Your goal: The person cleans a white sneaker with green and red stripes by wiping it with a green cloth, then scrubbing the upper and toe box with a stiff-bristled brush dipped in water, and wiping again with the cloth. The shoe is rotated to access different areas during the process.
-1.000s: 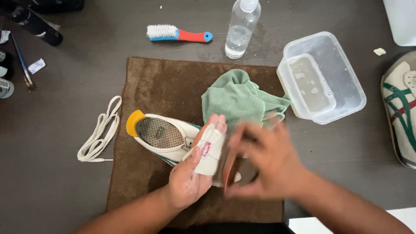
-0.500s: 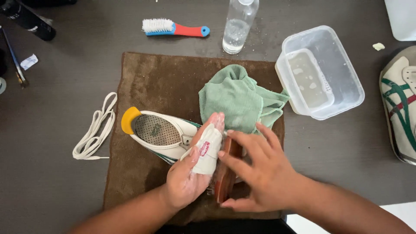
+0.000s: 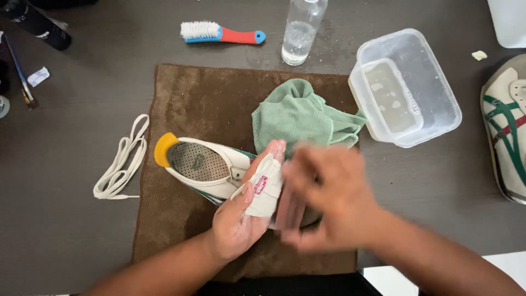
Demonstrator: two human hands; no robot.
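A white sneaker (image 3: 205, 167) with a yellow heel tab lies on a brown towel (image 3: 208, 104). My left hand (image 3: 241, 219) holds its white tongue pulled up and grips the shoe's front. My right hand (image 3: 323, 197) is blurred by motion and grips a brown wooden brush (image 3: 290, 211) pressed against the shoe's toe, which is hidden behind both hands. A crumpled green cloth (image 3: 298, 118) lies on the towel just beyond my hands.
White laces (image 3: 120, 161) lie left of the towel. A clear tub (image 3: 405, 90) with water stands at right, a clear bottle (image 3: 301, 33) and a red-and-blue brush (image 3: 219, 33) at the back. A second sneaker (image 3: 507, 129) is at far right. Dark bottle (image 3: 38, 24) at top left.
My right hand moves the brown brush back and forth over the shoe's front; it is blurred now, was still half a second ago. My left hand keeps its hold.
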